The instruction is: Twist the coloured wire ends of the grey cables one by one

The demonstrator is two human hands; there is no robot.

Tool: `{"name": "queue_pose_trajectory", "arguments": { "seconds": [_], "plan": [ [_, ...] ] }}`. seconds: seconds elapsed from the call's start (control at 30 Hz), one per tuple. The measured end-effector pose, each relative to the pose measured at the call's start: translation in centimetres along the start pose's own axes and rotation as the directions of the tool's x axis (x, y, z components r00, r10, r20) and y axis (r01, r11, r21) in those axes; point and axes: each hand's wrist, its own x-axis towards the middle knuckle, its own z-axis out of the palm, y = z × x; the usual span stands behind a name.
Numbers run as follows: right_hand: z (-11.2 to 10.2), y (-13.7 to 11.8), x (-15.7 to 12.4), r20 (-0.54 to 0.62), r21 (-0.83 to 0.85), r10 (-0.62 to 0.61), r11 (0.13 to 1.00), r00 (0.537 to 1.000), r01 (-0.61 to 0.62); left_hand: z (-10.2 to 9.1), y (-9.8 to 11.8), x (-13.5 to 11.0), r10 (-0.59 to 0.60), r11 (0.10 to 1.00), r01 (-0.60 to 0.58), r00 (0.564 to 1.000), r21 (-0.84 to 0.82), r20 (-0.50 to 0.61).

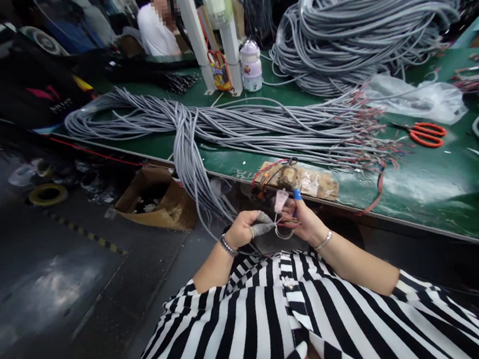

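Observation:
My left hand (245, 228), with grey coverings on its fingertips, pinches a grey cable close to where its thin coloured wires (286, 221) fan out. Those wires run across to my right hand (307, 221), whose fingers are closed on them; a blue band (297, 194) wraps one fingertip. A small pinkish-white piece (281, 199) shows at the right fingertips, too small to name. Just beyond the hands, at the bench edge, lies a wooden block (320, 185) with a brownish lump and dark and orange leads on it. A bundle of grey cables (196, 155) hangs over the edge to the left.
Grey cables with stripped ends (280, 126) lie along the green bench (423, 193). Orange-handled scissors (428, 134), a plastic bag (420, 98) and a large cable coil (368, 21) are at right. A bottle (251, 66) stands behind. A cardboard box (156, 203) sits lower left. Another person (157, 30) sits beyond.

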Motion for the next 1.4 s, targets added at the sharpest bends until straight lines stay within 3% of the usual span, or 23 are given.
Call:
{"name": "queue_pose_trajectory", "arguments": {
  "seconds": [0.13,0.27,0.43,0.6,0.77,1.0,1.23,1.3,1.4],
  "plan": [
    [-1.2,0.0,-0.4,-0.028,-0.017,0.031,0.999,0.999,-0.031,0.4,1.0,-2.1,0.033,0.999,-0.033,0.999,0.014,-0.011],
    [-1.3,-0.2,-0.7,-0.056,-0.049,0.046,0.998,0.997,-0.049,0.8,1.8,-3.9,0.134,0.987,-0.137,0.99,0.089,0.035],
    [-1.0,-0.3,-1.1,0.012,-0.117,0.091,0.989,0.996,-0.089,0.7,1.7,-4.7,0.227,0.958,-0.193,0.963,0.214,-0.146],
    [-0.7,-0.8,-1.2,0.058,-0.191,0.086,0.979,0.995,-0.073,0.6,1.4,-3.7,0.264,0.943,-0.211,0.945,0.258,-0.193],
    [0.1,-1.3,-0.9,0.064,-0.243,-0.005,0.97,0.998,0.021,0.8,1.3,-1.9,0.212,0.957,-0.159,0.954,0.244,-0.211],
    [0.9,-1.1,-0.9,-0.045,-0.258,-0.069,0.965,0.997,0.055,1.0,0.9,0.2,0.106,0.991,-0.082,0.964,0.105,-0.244],
    [1.4,0.0,-0.5,-0.178,-0.269,-0.284,0.935,0.942,0.231,1.0,0.4,0.7,0.073,0.997,-0.063,0.967,0.048,-0.243],
    [1.5,0.0,-0.3,-0.167,-0.249,-0.247,0.947,0.954,0.202,1.0,0.3,0.7,0.071,0.997,-0.064,0.971,0.038,-0.229],
    [1.6,-0.3,-0.1,-0.071,-0.196,-0.094,0.977,0.993,0.079,1.0,0.1,0.8,0.06,0.998,-0.056,0.977,0.025,-0.206]
  ]
}}
